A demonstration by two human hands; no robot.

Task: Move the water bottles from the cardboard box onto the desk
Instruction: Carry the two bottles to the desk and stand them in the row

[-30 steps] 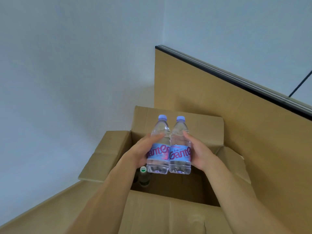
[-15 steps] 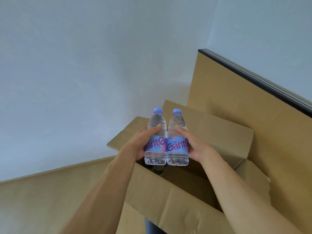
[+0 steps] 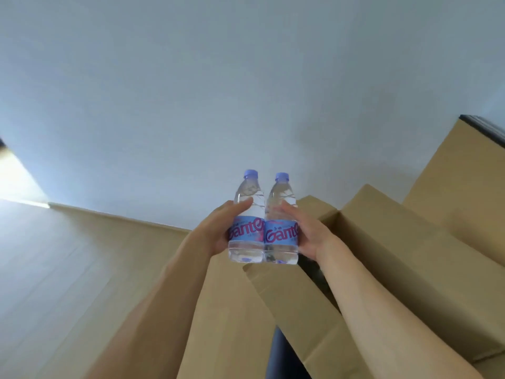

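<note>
Two clear water bottles with purple caps and blue labels stand upright side by side in the air, pressed together. My left hand (image 3: pixel 218 231) grips the left bottle (image 3: pixel 247 214), thumb across its front. My right hand (image 3: pixel 306 231) grips the right bottle (image 3: pixel 281 217) from its right side. Both bottles are held above the left near corner of the open cardboard box (image 3: pixel 382 255), whose flaps stand out. The box's inside is mostly hidden by its flap and my right forearm. The light wooden desk (image 3: pixel 68 269) stretches to the left.
A tall brown panel with a dark top edge (image 3: pixel 464 181) rises behind the box at the right. A pale wall (image 3: pixel 218 91) backs the desk. A dark gap (image 3: pixel 281 351) shows between the desk and the box.
The two bottles have risen out of the box and swung left toward the desk. The view has turned left, so the box now sits at the right.
</note>
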